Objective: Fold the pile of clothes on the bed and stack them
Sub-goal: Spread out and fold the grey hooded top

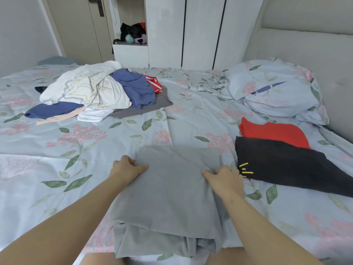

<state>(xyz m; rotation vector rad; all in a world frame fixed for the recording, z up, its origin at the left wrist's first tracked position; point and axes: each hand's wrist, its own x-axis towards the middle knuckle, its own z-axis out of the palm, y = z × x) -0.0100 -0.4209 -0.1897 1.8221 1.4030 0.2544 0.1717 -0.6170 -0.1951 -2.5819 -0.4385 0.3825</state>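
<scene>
We're mid-fold on the grey garment at the bed's near edge, left hand & right hand each pinching a side; next prob. halve it, stack on the black garment.

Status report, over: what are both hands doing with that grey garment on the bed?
Left hand and right hand each pinch a side edge of the grey garment, half folded. Unfolded pile waits beyond. Nothing in the way.

spread garment nearest on bed, clothes pile behind left, folded garments right, pillow behind them
</scene>
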